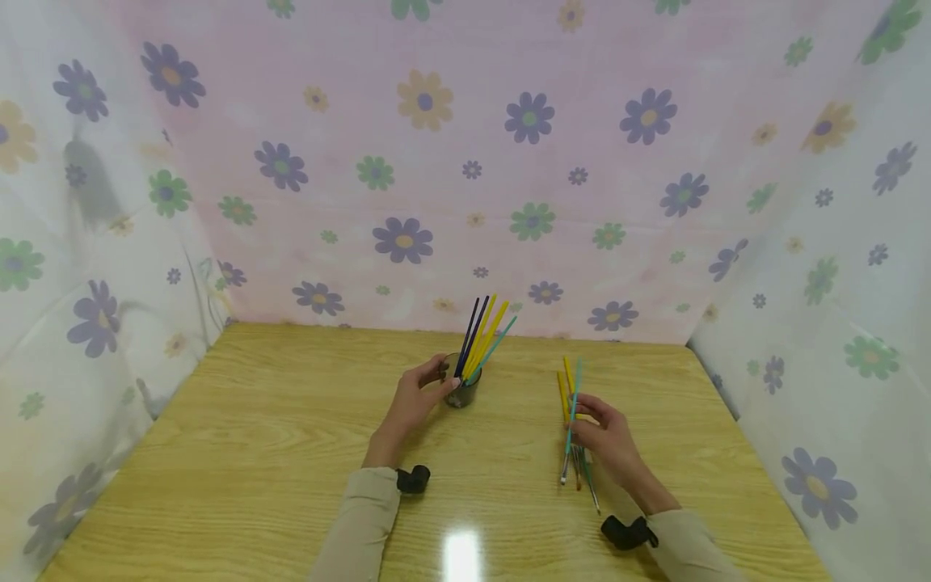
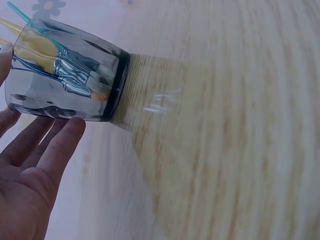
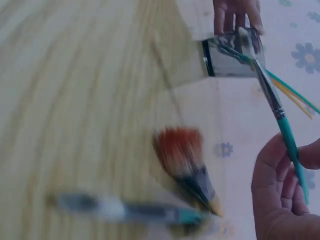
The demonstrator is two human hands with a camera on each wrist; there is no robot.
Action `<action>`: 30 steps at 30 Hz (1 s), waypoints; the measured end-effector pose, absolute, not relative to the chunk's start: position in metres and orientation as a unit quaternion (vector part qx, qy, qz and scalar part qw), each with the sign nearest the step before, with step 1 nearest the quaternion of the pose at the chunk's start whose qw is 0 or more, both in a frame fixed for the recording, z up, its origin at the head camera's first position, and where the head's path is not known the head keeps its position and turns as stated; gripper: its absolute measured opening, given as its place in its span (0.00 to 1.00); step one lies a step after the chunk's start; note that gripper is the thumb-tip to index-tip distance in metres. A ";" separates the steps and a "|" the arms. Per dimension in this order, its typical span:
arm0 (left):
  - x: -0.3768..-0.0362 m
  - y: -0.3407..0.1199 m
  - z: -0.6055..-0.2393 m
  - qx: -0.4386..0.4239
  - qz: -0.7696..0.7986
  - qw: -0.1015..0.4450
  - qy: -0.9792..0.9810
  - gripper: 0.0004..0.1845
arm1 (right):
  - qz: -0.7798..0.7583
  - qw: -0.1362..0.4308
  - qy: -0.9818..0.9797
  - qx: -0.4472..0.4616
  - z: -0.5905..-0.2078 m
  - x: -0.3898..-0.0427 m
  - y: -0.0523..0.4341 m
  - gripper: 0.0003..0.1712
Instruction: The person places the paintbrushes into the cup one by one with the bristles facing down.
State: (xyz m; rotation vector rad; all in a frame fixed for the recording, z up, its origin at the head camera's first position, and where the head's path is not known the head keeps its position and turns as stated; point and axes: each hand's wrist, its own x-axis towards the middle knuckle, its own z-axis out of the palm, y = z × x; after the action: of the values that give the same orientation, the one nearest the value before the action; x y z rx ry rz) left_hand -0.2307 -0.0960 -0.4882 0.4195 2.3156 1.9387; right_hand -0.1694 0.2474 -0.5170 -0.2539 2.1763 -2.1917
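My left hand (image 1: 410, 404) holds a clear grey-tinted glass (image 1: 460, 398) upright on the table, fingers along one side and thumb near the rim. Inside the glass stand several paintbrushes (image 2: 75, 75), bristles down, with dark, yellow and teal handles leaning to the right. To the right, my right hand (image 1: 609, 432) pinches a teal-handled paintbrush (image 3: 286, 131) between thumb and fingers, its bristle end towards me. Beneath that hand lie more brushes, among them a yellow-handled one (image 1: 562, 392) and one with wide reddish bristles (image 3: 179, 150), partly hidden by the hand.
The wooden table (image 1: 254, 428) ends at a flowered cloth (image 1: 465, 162) behind and on both sides. A black wrist camera (image 1: 413, 479) is strapped at the left cuff, another black camera (image 1: 625, 533) at the right cuff.
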 end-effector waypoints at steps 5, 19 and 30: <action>-0.230 -0.096 -0.487 0.140 0.634 0.044 0.759 0.33 | -0.749 0.000 0.657 -0.087 -0.519 -0.171 0.228 0.21; -0.231 -0.094 -0.493 0.139 0.634 0.031 0.760 0.32 | -0.796 -0.123 0.589 -0.069 -0.500 -0.201 0.164 0.23; -0.228 -0.094 -0.489 0.133 0.632 0.029 0.763 0.32 | -0.803 -0.205 0.555 -0.076 -0.495 -0.223 0.132 0.22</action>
State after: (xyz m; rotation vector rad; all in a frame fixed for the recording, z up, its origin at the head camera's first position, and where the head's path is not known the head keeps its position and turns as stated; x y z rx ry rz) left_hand -0.2283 -0.0942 -0.4893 0.4095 2.3535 1.9489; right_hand -0.2228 0.1317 -0.4948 -0.2773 2.0157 -2.9152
